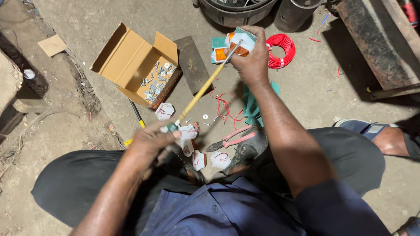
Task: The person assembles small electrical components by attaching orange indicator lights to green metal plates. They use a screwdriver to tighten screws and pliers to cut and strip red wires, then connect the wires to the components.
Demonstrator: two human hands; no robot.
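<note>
Dusty concrete floor (306,83), open cardboard box (131,61)

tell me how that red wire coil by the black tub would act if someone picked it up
The red wire coil looks thin and tightly wound, so probably light. A white tie seems to bind it, so it should hold its ring shape, though flexing rather than staying stiff.

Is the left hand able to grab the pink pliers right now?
Probably not yet: the left hand is already holding the screwdriver. The pliers lie close by on the ground, uncovered, so a freed hand would likely reach them.
</note>
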